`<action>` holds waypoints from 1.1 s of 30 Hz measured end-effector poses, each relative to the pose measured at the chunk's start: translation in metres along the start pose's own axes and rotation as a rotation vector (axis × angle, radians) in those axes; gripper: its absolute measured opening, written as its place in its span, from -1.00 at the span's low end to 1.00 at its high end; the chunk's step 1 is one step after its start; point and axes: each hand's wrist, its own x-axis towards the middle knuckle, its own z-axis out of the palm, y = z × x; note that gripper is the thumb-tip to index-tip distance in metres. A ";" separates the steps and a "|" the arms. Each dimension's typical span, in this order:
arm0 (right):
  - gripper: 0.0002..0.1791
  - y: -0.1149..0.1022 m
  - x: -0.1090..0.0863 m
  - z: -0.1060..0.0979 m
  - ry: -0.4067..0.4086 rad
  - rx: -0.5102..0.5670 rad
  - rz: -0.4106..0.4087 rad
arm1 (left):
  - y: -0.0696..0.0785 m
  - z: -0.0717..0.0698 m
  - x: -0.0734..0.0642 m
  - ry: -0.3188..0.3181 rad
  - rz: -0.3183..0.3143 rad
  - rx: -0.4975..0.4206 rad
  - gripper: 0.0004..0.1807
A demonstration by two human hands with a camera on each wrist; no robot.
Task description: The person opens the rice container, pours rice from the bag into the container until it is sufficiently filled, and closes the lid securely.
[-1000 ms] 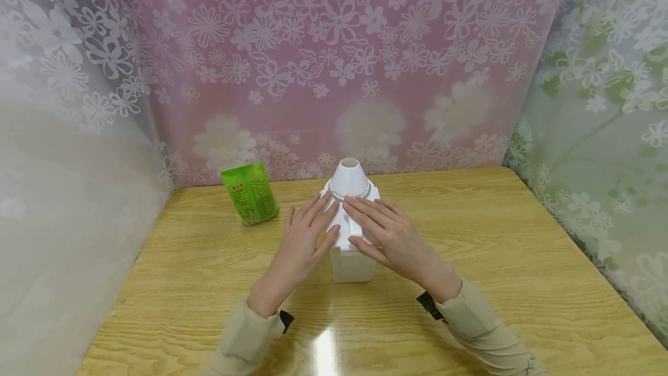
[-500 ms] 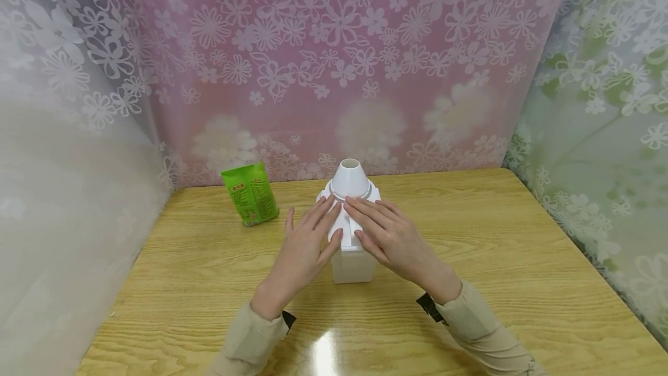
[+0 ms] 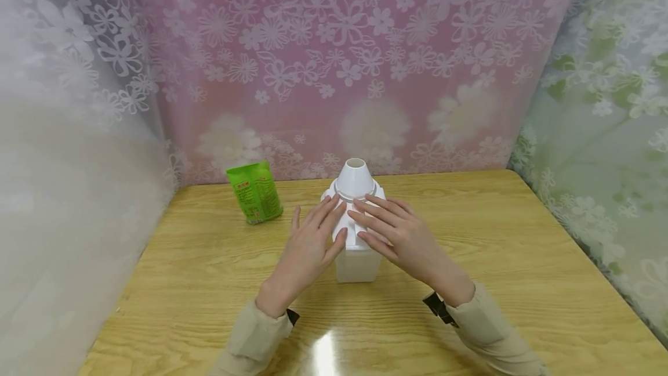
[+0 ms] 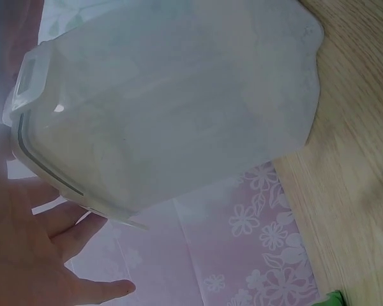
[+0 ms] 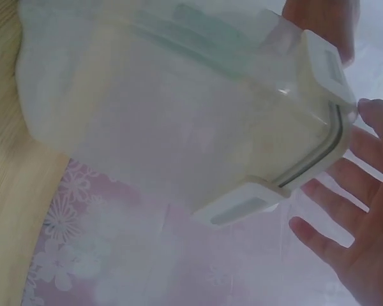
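The wood-grain table (image 3: 522,271) spread out under both hands, and the tall translucent plastic container with a white lid (image 3: 357,267) stood upright on it, right between them. The person's left hand (image 3: 307,248) and right hand (image 3: 414,242) both reached over the lid, fingers pretty straight and apart, not wrapped round anything. Can't tell if every fingertip touched or how hard. The green printed pouch (image 3: 256,193) stood past the left hand, off to its left, and the white plastic cone-shaped spout (image 3: 355,181) sat just beyond the fingertips. Only real change from half a second earlier: the right fingers had fanned out, container hadn't budged. Imo that meant lighter contact on a lid that already looked seated, not a grab.
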 end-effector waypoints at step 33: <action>-0.33 0.058 -0.010 -0.010 -0.315 1.221 1.098 | 0.001 -0.001 0.001 -0.029 -0.004 -0.016 -0.45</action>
